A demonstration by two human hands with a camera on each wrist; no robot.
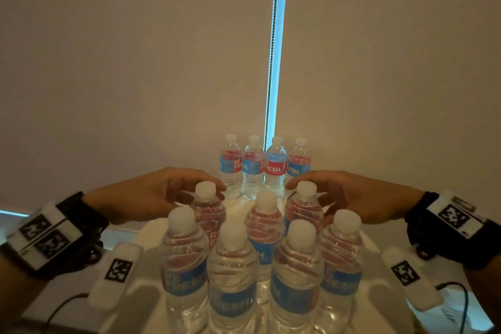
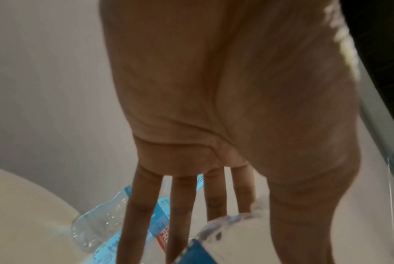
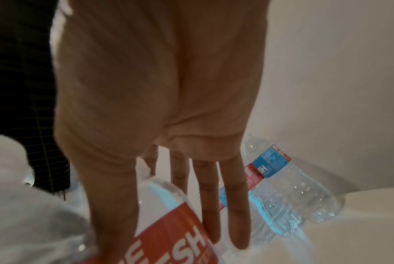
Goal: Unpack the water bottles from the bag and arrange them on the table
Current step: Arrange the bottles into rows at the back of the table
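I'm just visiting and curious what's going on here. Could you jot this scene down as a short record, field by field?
setting: pale round table against a plain wall
bottles: eleven water bottles, all upright, caps on
far row: four bottles side by side by the wall
near cluster: seven bottles packed close together
left hand: fingers straight, reaching beside the cluster's back-left bottle
right hand: fingers straight, beside the back-right bottle
bag: not in view
unclear: whether the fingers touch the bottles
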